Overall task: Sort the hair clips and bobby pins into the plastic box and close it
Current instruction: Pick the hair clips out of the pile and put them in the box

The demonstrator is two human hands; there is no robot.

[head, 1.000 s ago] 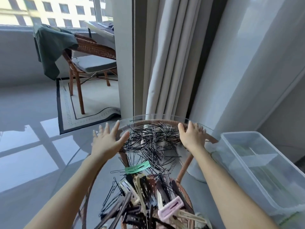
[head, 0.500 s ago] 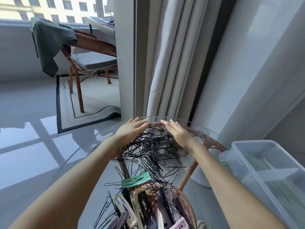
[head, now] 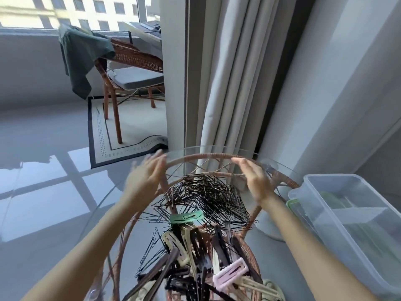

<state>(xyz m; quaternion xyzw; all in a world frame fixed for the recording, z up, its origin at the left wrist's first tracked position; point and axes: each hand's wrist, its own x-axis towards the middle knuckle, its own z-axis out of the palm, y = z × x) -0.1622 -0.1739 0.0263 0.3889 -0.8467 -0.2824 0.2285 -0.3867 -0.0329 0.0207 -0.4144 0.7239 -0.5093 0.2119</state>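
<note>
Both bare hands were spread open, holding nothing, above the far half of a round clear glass table top (head: pixel 217 148) resting on a brown rattan frame. The left hand (head: pixel 147 179), blurred, stood left of centre with its fingers pointing up and away; the right hand (head: pixel 253 181) stood right of centre, palm turned inward toward the left one. Between and just below them lay a dense heap of thin black metal bobby pins (head: pixel 208 196), fanned out on the glass, with a few stray pins nearer the table's far rim.

Just below the heap lay a flat green snap hair clip (head: pixel 186 217), and under it, toward the bottom centre of the frame, a jumbled pile of cream, black and brown hair clips (head: pixel 195 257) with a pale pink rectangular clip (head: pixel 231 272) on its right side.

The clear rectangular plastic box (head: pixel 347 213) sat at the right edge of the frame, open, apart from both piles; whether anything lay inside it could not be told.

In the upper left stood a rattan chair (head: pixel 130 68) with a dark green cloth (head: pixel 82 53) draped over it.
</note>
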